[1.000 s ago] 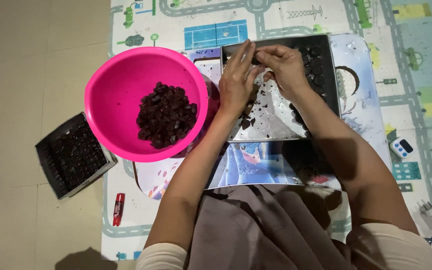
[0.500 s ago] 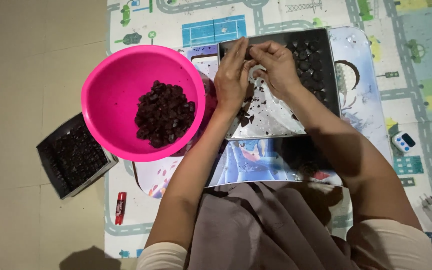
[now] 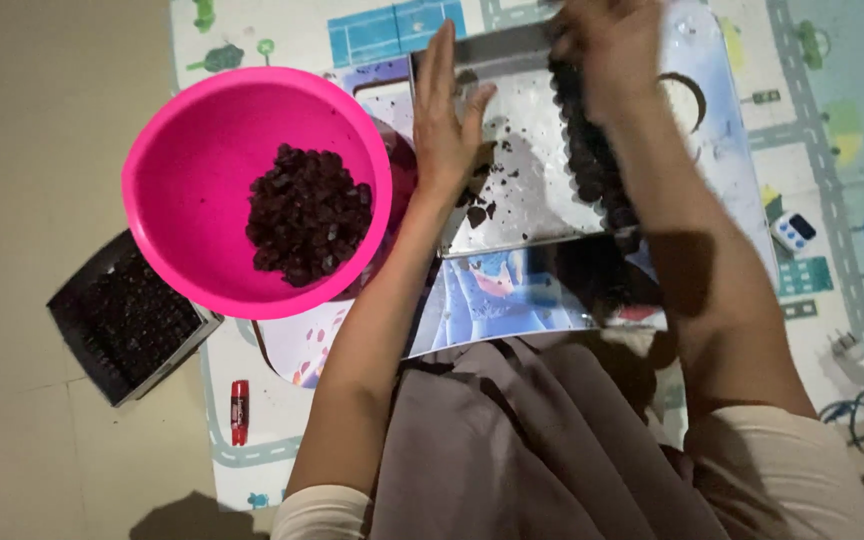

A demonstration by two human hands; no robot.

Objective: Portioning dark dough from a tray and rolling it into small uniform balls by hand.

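1. Play mat (image 3: 732,140) spread under everything, printed with roads and buildings.
2. Silvery tray (image 3: 532,190) lying flat ahead of the lap, long axis left to right, dark crumbs (image 3: 479,205) scattered on its left part; dark seed tray (image 3: 592,150) across its right side, long axis pointing away from the body.
3. Pink bowl (image 3: 192,170) of dark clumps just left, touching the tray's corner.
4. Black box (image 3: 132,320) of soil on the floor, further left.
5. Left hand (image 3: 447,125) flat on the tray's left edge, fingers straight and together, gripping nothing.
6. Right hand (image 3: 607,50) blurred over the seed tray; finger spread impossible to tell.
7. Red marker (image 3: 239,410) near the mat's edge.
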